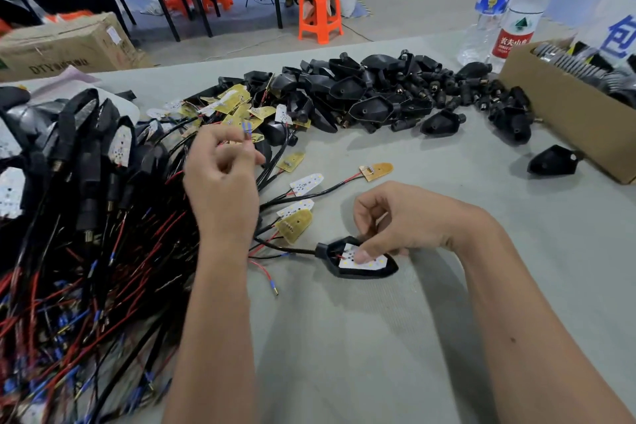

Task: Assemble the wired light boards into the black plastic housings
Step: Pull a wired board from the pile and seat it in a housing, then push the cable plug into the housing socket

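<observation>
A black plastic housing (361, 270) lies on the grey table in front of me with a white light board (371, 262) seated inside it. My right hand (402, 220) bends over it, its thumb pressing on the board. My left hand (222, 179) is raised over the wire pile and pinches thin wire ends with blue tips (246, 129) between thumb and fingers. Several loose wired boards (375, 171) lie between my hands. A heap of empty black housings (371, 96) sits at the far middle of the table.
Assembled units with red and black wires (86, 251) cover the left side. A cardboard box (564, 113) of parts stands at the right, with two water bottles (512, 7) behind it. Beyond the table are an orange stool (320, 10) and a seated person.
</observation>
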Motion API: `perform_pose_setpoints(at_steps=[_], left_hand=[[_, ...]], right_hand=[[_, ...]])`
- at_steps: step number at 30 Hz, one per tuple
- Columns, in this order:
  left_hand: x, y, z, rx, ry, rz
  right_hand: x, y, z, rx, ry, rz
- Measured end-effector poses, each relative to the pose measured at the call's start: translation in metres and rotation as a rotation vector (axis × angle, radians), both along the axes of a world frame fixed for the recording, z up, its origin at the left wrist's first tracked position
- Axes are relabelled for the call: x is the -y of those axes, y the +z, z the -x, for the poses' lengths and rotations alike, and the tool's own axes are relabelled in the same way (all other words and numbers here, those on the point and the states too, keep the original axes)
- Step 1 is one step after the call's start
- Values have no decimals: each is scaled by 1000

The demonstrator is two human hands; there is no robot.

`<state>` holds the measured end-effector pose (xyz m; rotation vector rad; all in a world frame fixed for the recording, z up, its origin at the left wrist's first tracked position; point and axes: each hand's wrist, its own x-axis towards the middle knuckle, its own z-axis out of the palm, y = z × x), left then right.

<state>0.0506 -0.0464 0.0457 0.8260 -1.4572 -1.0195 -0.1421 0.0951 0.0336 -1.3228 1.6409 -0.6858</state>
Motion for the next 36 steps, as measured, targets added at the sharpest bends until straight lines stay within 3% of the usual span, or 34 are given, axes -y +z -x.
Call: perform_pose_setpoints(at_steps=[2,6,9,11,14,16,21,28,32,33,36], left_hand=[[0,-7,4,110,-37,22],[2,-14,5,-17,-191,-172],[4,-21,4,-32,-240,-301],[4,-23,7,-45,-245,-349],[3,-24,12,-72,-236,-376],[2,-27,16,-60,-239,-376],[0,-34,24,-34,-273,-371],[-2,-38,26,53,-306,-367],[-3,-39,27,90,-288,-308],[-4,-39,27,100,-282,-292],[-3,-41,29,147,-250,-251]], right_hand=[[-2,-1,3,-3,-2,19],[-6,1,13,62,-19,-8],[0,0,18,-37,-167,0],[14,-6,32,-161,-405,150],[41,-13,61,-600,-701,364],[57,-18,75,-771,-629,283],[79,-26,90,-944,-535,127],[80,-36,101,-814,-867,219],[63,-34,89,-812,-861,504],[60,-33,80,-684,-850,616],[53,-26,43,108,-820,716]])
